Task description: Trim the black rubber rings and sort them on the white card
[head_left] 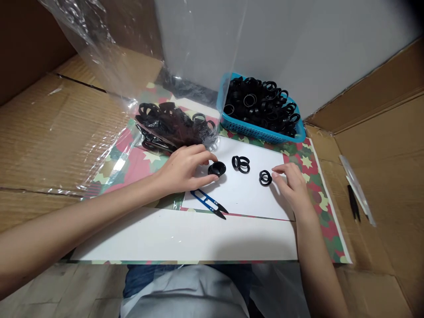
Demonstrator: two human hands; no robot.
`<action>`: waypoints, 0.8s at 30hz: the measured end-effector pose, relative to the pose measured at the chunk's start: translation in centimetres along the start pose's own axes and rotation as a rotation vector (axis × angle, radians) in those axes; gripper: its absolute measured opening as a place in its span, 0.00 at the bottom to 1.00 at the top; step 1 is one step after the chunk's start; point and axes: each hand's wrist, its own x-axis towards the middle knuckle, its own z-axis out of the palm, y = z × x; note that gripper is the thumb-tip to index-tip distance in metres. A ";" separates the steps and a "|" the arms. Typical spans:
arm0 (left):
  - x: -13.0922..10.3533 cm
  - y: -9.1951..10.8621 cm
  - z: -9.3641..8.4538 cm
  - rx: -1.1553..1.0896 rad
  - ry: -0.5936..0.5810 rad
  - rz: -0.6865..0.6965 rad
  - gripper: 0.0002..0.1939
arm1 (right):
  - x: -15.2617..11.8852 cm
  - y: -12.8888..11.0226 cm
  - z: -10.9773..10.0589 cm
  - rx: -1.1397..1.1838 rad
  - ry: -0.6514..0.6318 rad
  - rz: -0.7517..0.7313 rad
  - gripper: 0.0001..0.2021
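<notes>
My left hand [190, 167] has its thumb and fingers closed around a small bunch of black rings [217, 168] on the white sheet [251, 198]. My right hand [291, 183] is just right of a pair of overlapping black rings [265, 178]. Its thumb and index finger are slightly apart with nothing visible between them; whether they touch the rings I cannot tell. Between the hands lies another little group of black rings [241, 164]. Blue thread snips [210, 203] rest below my left hand, blades pointing right.
A blue basket [261, 132] heaped with black rings stands at the back. A clear plastic bag [185, 53] holding more black rings [172, 123] is behind my left hand. Black tweezers [353, 203] lie on the cardboard at right. Cardboard walls [374, 79] flank the work surface.
</notes>
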 end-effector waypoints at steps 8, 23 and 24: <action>-0.2 0.3 -0.1 -0.048 0.026 -0.006 0.22 | -0.1 1.3 0.2 -0.168 -0.081 -0.018 0.06; -1.6 4.1 1.3 -0.019 0.119 0.287 0.19 | -1.2 -7.8 0.6 0.085 -0.028 -0.396 0.08; -1.7 4.3 1.5 -0.049 0.127 0.284 0.20 | -1.3 -8.6 0.7 0.102 -0.027 -0.418 0.08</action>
